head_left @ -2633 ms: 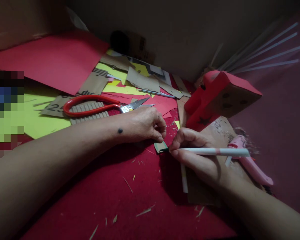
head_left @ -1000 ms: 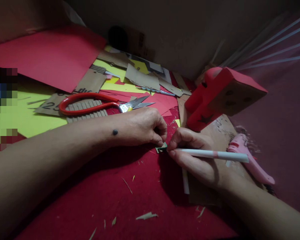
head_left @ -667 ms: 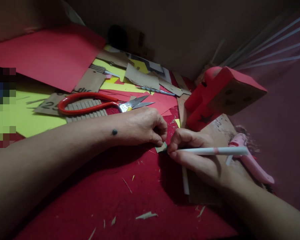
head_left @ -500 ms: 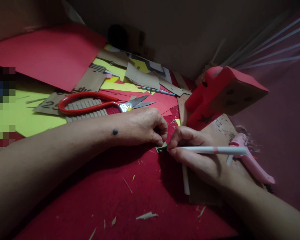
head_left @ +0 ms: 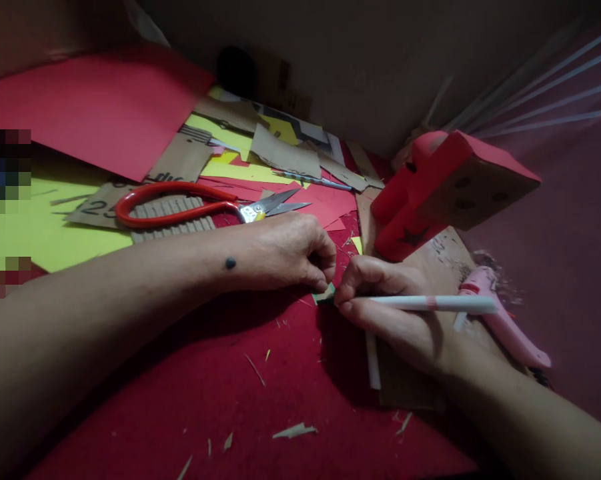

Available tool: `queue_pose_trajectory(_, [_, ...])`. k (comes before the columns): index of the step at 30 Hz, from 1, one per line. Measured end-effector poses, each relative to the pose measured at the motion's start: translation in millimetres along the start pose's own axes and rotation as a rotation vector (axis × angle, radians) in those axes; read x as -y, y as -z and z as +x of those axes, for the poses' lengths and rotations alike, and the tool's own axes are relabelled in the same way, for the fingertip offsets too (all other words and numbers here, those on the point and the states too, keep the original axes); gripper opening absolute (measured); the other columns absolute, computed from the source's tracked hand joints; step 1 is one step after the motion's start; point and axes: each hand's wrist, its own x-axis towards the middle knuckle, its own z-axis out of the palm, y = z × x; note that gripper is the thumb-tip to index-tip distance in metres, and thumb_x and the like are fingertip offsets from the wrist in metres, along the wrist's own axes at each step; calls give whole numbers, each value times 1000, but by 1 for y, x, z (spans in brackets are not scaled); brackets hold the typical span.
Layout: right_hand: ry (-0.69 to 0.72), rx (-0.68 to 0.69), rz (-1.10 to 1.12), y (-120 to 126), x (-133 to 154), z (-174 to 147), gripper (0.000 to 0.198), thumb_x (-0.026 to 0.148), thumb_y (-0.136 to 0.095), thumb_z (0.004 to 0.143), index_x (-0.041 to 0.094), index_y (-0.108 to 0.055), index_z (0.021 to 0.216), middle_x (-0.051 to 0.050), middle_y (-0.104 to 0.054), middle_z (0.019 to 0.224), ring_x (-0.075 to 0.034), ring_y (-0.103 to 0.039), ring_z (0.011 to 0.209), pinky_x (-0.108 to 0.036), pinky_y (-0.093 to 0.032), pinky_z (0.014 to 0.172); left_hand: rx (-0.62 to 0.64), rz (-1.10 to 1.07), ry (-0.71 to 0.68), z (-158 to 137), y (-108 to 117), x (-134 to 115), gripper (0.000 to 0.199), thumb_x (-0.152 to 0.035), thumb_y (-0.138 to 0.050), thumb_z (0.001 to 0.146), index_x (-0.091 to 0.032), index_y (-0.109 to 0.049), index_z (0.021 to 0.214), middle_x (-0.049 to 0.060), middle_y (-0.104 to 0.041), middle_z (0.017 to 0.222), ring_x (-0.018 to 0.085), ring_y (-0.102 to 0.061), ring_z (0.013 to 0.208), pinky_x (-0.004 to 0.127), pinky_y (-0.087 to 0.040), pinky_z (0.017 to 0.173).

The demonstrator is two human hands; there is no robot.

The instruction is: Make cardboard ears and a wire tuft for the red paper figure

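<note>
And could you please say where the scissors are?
In the head view, the scissors lie left of centre, just beyond the left hand, partly over corrugated cardboard.

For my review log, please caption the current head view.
Left hand on a small card scrap, right hand holding a white marker to it, open red-handled scissors beyond.

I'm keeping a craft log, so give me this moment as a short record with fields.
Left hand: curled, at a small green-edged piece
Right hand: gripping a white pen, its tip at that piece
Scissors: red-handled, blades parted, beyond the left forearm
Red model: right of centre, dark star on its side
Pink tool: far right, partly behind the pen
Surface: red, strewn with scraps
</note>
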Motion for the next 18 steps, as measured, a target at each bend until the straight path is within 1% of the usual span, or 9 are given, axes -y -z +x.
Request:
queue_pose_trajectory(2, [-12,11,36,1,0,0,14,3,-53,69,17,-57,71,5,-50,59,-7,-41,51,-18,-29,44,-3,-3,0,0,0,0,9,-22,-62,74,-20,-71,76,-2,-67,68,11,-55,63,21,-35,58])
queue_pose_trajectory(5, [-6,-26,98,2,1,0,12,4,-54,71,16,-56,70,6,-49,60,-6,-39,51,-18,-29,44,0,-19,-5,0,0,1,10,-22,-62,75,-20,-72,77,-2,-68,70,11,-55,64,22,-36,60])
queue_pose_trajectory(8, [12,-37,58,1,1,0,13,4,-55,71,17,-56,71,6,-50,60,-6,-39,52,-17,-29,44,0,-31,-10,0,0,2,9,-22,-63,74,-20,-71,78,-2,-68,71,11,-56,65,22,-36,61])
queue_pose_trajectory(12, [-3,0,-3,1,-1,-2,15,2,-53,69,17,-57,71,5,-51,60,-6,-41,52,-18,-29,44,-5,-23,-3,0,-1,2,8,-21,-63,74,-20,-70,76,-3,-66,68,11,-56,63,21,-35,58])
queue_pose_trajectory(18, [-19,-50,81,2,0,-3,14,4,-54,67,17,-57,69,4,-52,60,-7,-42,51,-19,-31,45,-1,-8,-22,0,0,2,8,-23,-64,75,-20,-71,75,-3,-67,69,11,-56,64,21,-35,59])
